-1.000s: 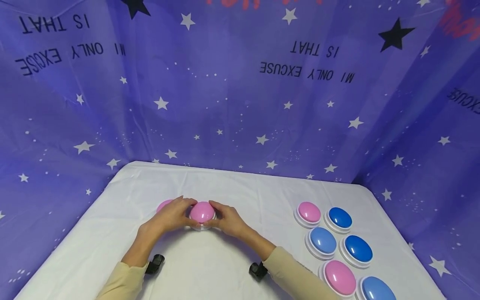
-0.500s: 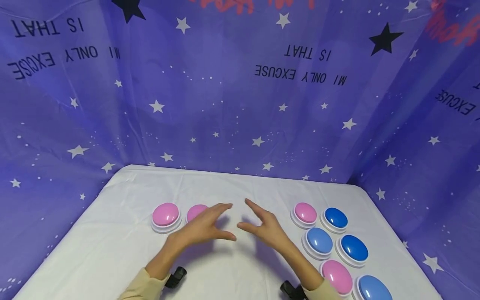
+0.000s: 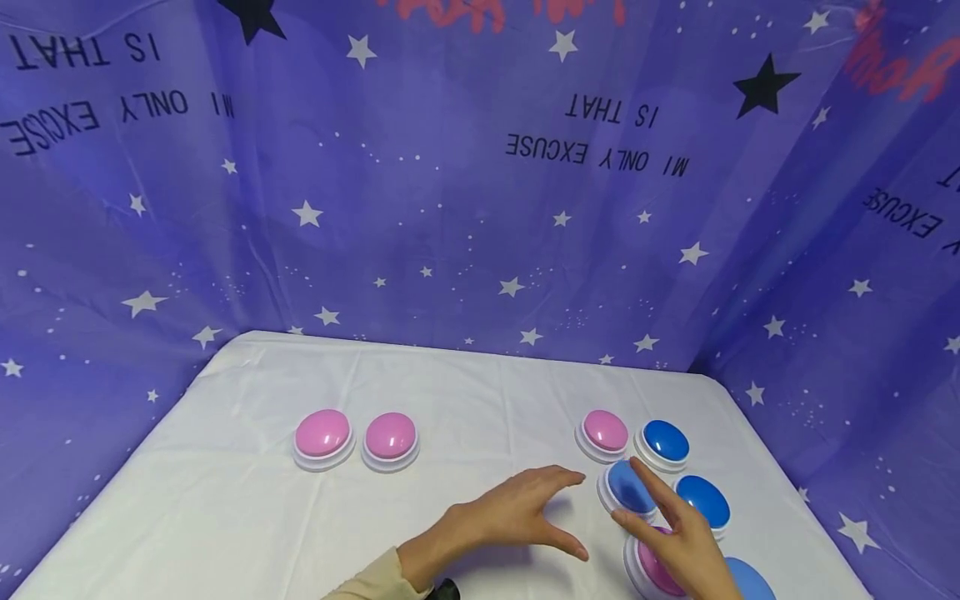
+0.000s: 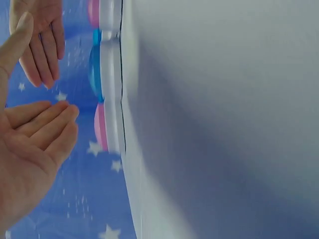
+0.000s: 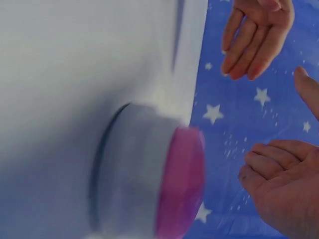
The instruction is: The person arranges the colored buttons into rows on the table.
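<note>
My left hand (image 3: 521,510) hovers over the white table, thumb and fingers spread apart, holding nothing. Just left of the light blue button (image 3: 628,487), its fingertips stand apart from the white base. My right hand (image 3: 678,533) is also spread and holds nothing; it overlaps the light blue button and a pink button (image 3: 654,567) in the head view. In the right wrist view that pink button (image 5: 182,184) shows large and blurred below the hand. Both palms face each other in the left wrist view, with the right hand (image 4: 42,45) beyond the left.
Two pink buttons, one farther left (image 3: 322,435) and its neighbour (image 3: 390,437), sit side by side on the left. At right stand another pink button (image 3: 604,432), dark blue buttons (image 3: 666,442) and a second light blue button (image 3: 750,579). A purple star-print curtain (image 3: 450,208) surrounds the table.
Both hands have let go of the pink button, now standing beside the other one on the left. They have swung right, open, to the group of buttons.
</note>
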Motion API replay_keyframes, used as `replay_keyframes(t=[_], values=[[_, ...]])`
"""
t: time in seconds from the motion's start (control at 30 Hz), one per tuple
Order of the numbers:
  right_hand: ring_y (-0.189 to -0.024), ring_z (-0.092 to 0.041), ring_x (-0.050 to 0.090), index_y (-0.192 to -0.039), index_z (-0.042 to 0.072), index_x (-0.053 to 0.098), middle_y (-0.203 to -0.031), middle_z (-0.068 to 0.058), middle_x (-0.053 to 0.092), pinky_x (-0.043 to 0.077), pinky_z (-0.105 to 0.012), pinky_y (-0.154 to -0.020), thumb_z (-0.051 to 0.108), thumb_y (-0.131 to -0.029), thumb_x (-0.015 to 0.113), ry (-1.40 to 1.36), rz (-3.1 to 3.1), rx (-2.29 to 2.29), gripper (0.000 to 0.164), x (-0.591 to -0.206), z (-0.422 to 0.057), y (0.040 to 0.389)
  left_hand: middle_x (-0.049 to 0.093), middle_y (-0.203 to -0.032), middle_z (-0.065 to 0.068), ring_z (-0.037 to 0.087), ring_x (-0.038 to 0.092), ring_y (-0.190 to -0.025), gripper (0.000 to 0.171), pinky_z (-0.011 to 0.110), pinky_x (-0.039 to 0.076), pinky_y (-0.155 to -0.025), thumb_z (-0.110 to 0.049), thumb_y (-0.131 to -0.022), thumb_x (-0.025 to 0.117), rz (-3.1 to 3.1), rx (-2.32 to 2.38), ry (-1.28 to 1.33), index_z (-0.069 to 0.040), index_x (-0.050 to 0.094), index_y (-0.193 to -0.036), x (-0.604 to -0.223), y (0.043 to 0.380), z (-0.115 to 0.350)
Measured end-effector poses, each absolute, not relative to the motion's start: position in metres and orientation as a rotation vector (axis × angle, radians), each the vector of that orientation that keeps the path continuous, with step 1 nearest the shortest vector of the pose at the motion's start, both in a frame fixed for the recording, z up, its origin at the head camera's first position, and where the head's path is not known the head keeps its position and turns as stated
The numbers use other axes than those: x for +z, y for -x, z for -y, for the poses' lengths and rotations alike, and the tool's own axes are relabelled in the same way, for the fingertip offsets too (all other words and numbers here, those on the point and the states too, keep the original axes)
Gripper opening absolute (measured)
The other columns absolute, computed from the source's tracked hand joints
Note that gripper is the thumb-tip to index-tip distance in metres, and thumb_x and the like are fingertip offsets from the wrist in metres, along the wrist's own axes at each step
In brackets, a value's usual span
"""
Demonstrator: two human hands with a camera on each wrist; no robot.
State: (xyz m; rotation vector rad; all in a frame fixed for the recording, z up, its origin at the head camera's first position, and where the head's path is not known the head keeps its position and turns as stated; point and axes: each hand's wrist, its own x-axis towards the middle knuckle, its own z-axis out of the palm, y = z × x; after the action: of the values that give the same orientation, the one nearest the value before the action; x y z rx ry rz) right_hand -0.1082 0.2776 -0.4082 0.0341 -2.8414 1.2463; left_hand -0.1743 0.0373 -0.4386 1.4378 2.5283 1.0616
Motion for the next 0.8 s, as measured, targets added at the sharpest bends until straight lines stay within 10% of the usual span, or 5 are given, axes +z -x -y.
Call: replay_keyframes(t=[0.8], values=[[-0.135,-0.056,0.023,-0.159,0.008,0.009,-0.155,-0.032,0.017,0.038,-0.057,-0.098,0.059,-0.084,0.070,0.539,3.089,1.352,0.109,-0.456,-0.345,0.081,0.062,-0.126,-0.014,-0.007,0.053,-0.108,0.077,0.011,0.043,-0.089,-0.057,-0.075,0.080,-2.617,0.705,-1.465,-0.018,0.057,-0.137,-0.442,0.152,-0.124]])
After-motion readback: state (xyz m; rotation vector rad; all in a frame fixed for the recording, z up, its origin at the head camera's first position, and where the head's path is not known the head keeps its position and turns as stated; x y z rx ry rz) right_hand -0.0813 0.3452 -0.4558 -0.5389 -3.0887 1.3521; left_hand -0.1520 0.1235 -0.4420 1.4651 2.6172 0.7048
